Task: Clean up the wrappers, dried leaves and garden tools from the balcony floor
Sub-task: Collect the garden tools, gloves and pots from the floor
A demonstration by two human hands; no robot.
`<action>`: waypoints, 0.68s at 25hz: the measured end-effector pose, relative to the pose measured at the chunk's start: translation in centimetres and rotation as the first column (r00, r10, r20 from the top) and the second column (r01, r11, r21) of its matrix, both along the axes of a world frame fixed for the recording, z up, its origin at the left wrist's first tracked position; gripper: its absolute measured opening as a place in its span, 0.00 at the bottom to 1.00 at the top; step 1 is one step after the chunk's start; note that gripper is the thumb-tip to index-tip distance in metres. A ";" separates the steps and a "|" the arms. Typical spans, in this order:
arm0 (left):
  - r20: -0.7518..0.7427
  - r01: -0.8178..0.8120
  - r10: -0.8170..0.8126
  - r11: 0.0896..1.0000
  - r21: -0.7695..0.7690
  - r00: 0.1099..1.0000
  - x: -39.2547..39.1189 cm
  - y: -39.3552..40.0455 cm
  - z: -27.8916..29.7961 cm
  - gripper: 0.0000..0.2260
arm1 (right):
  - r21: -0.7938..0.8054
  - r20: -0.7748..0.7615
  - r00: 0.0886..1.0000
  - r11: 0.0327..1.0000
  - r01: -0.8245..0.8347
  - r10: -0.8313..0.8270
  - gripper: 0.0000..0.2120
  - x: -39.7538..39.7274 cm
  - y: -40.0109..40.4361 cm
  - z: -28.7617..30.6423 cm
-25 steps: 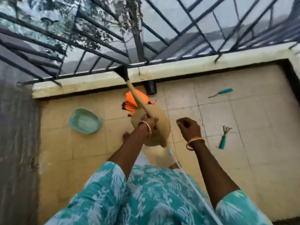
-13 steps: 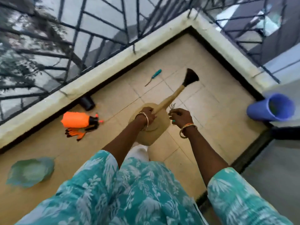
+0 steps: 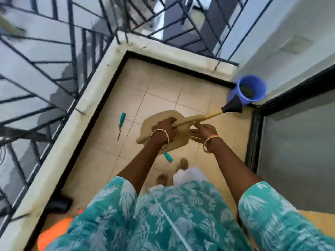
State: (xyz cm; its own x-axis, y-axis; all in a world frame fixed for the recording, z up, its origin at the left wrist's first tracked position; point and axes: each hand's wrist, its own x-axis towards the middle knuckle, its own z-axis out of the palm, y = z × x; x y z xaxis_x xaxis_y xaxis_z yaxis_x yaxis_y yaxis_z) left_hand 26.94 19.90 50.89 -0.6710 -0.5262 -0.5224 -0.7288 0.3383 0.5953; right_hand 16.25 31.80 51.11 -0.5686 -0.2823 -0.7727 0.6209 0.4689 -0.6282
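My left hand (image 3: 164, 130) grips a tan dustpan (image 3: 181, 140) together with the wooden handle of a brush (image 3: 199, 117). The brush's black bristles point right, toward a blue bucket (image 3: 235, 95) in the corner. My right hand (image 3: 203, 134) is just right of the dustpan, fingers straight, beside the brush handle and holding nothing. A teal-handled garden tool (image 3: 121, 122) lies on the floor tiles to the left. The teal handle of a second tool (image 3: 168, 157) shows below the dustpan, the rest of it hidden.
A low ledge (image 3: 90, 105) with black railing bounds the balcony on the left and far side. A dark door frame (image 3: 253, 134) stands at right. An orange sprayer (image 3: 54, 232) and a black object (image 3: 58, 203) lie at lower left. My bare feet (image 3: 183, 163) are below the dustpan.
The view has swung right, so the blue bucket is now closer ahead. The brush now points at the bucket. My right hand has uncurled from a loose fist to straight fingers.
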 end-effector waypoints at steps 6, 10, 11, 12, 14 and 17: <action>0.111 0.310 -0.293 0.928 -0.206 0.950 -12.5 -4.6 -1.1 0.19 | -0.119 0.328 0.855 0.880 0.460 -0.402 0.07 -10.6 -5.5 -1.9; 0.252 0.400 -0.345 0.891 -0.214 0.904 -19.7 -8.2 -1.7 0.19 | 0.057 0.370 0.791 0.862 0.504 -0.487 0.07 -18.2 -10.0 -3.9; 0.241 0.362 -0.310 0.908 -0.213 0.920 -21.5 -9.2 -2.2 0.18 | 0.075 0.368 0.791 0.863 0.499 -0.489 0.12 -20.1 -11.1 -4.2; 0.223 0.302 -0.255 0.929 -0.214 0.941 -23.2 -10.3 -2.6 0.17 | 0.074 0.362 0.775 0.844 0.530 -0.518 0.16 -22.0 -12.2 -4.6; 0.222 0.131 -0.086 0.972 -0.197 0.971 -25.9 -11.9 -3.1 0.18 | 0.073 0.354 0.725 0.790 0.609 -0.592 0.20 -25.5 -13.9 -5.3; 0.218 -0.276 0.284 0.959 -0.068 0.934 -30.5 -13.4 -3.9 0.26 | 0.088 0.316 0.674 0.728 0.679 -0.667 0.21 -30.9 -15.8 -6.4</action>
